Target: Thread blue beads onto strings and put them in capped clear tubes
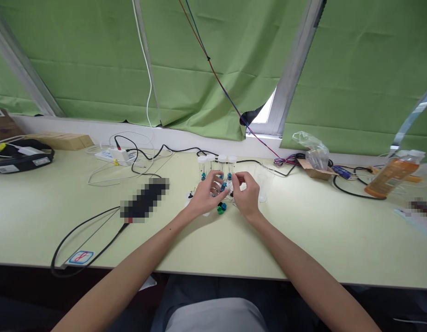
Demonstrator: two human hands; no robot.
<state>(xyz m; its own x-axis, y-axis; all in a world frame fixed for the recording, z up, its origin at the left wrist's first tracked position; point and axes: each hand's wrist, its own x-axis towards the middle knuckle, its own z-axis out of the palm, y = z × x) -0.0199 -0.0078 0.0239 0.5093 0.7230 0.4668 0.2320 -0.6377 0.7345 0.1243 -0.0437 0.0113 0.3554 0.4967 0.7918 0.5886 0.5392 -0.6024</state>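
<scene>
Both my hands work close together over the middle of the table. My left hand [209, 194] is closed in a curve, thumb toward the fingers, around a small blue part [224, 186]. My right hand [247, 192] is pinched, thumb against forefinger; what sits at its fingertips is too small to make out. Just behind the hands stand several clear tubes with white caps [222, 158], with small blue pieces and thin wires inside. A little cluster of green and blue pieces [221, 208] lies on the table between my wrists. Some small dark pieces [190, 196] are partly hidden beside my left hand.
A black device [144, 203] with a cable lies to the left. Farther left are a power strip [116, 156] and a black strap [22, 159]. At right stand an orange-liquid bottle [393, 174] and a small cardboard box [315, 169] with a plastic bag. Cables run along the back.
</scene>
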